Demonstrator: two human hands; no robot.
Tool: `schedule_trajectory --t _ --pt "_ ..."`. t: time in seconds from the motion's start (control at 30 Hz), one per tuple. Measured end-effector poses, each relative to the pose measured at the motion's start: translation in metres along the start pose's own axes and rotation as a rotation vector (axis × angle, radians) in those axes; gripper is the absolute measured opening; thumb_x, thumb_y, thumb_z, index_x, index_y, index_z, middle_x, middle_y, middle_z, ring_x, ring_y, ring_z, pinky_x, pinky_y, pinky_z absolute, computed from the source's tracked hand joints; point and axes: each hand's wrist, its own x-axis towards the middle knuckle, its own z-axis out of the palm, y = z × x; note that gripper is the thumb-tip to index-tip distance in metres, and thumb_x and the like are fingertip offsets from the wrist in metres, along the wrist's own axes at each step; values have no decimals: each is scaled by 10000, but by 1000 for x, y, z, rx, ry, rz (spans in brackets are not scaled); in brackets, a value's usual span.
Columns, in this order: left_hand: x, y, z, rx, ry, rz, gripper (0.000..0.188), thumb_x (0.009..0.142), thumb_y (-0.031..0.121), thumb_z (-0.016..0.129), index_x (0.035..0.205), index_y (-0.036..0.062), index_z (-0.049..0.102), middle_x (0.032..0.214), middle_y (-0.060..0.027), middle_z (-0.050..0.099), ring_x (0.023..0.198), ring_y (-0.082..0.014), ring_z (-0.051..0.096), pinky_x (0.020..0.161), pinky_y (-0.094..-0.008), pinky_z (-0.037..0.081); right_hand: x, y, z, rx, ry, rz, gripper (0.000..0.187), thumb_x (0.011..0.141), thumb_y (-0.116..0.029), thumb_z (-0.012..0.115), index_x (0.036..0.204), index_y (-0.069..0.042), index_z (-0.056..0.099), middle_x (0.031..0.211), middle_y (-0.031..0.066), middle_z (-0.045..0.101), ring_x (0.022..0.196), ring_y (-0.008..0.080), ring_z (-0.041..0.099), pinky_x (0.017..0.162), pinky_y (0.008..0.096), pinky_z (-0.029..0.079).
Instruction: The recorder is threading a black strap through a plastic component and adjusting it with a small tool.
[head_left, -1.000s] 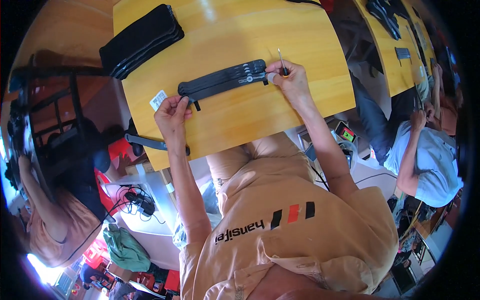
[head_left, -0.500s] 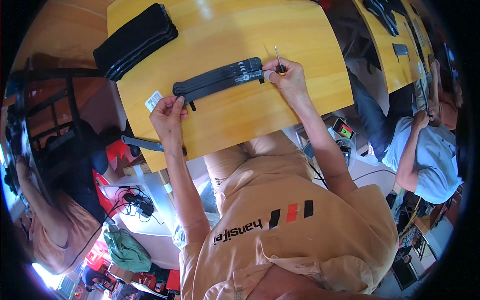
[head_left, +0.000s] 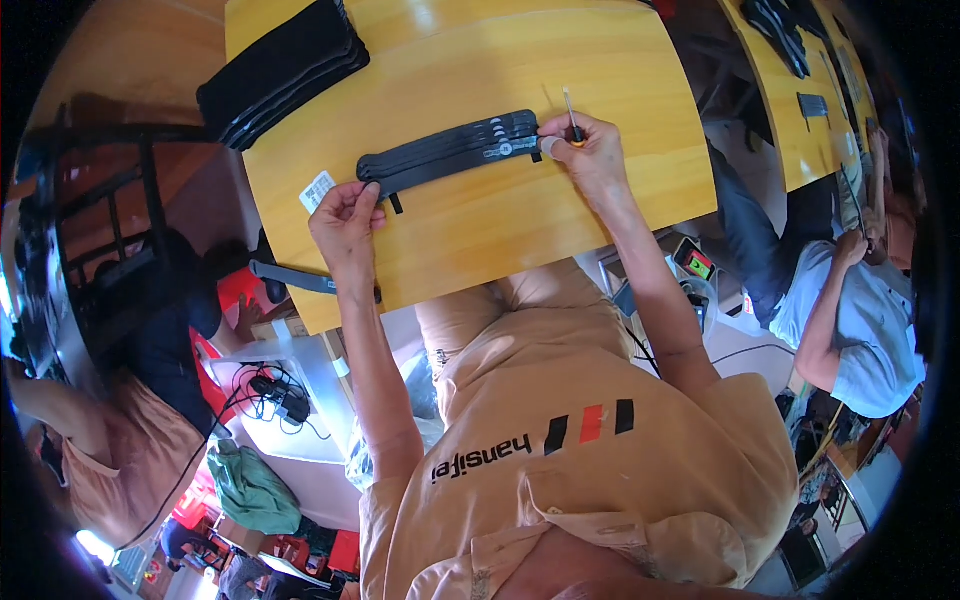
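A bundle of flat black straps [head_left: 450, 160] with pale print lies at a slight slant across the yellow wooden table [head_left: 490, 235]. Thumb and fingers of my left hand [head_left: 347, 225] pinch its left end, next to a white printed label [head_left: 318, 190]. At the other end, my right hand [head_left: 597, 165] has its fingertips closed by the bundle's edge. That same hand carries a small screwdriver [head_left: 573, 122], its metal shaft pointing away from me. Short black tabs [head_left: 396, 203] stick out below the bundle near both ends. What the right fingertips press on is partly hidden.
A pile of folded black pieces [head_left: 285, 75] sits at the table's far left. Another dark strap [head_left: 295, 277] overhangs the near left edge. Left of the table is a black metal frame [head_left: 150, 190]; tangled cables [head_left: 280, 395] lie below. People work at both sides.
The table and everything on it have shifted slightly right in view. Both hands keep their places at the two ends of the strap bundle, with the screwdriver still in the right.
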Motion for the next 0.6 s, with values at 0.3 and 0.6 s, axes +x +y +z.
schedule_trajectory --t 0.3,0.6 --pt "3 -6 -3 -32 3 -3 89 762 41 651 794 -14 589 662 -28 570 506 -65 514 451 -174 440 0 1 1 -36 8 -14 86 666 38 623 738 -8 626 600 -23 538 545 36 448 500 183 364" --pt "3 -4 0 9 22 -8 97 759 52 657 795 -12 593 661 -29 573 501 -65 511 445 -174 436 0 -3 -1 -78 7 -26 76 673 21 619 746 2 628 610 4 563 559 52 476 511 193 380"
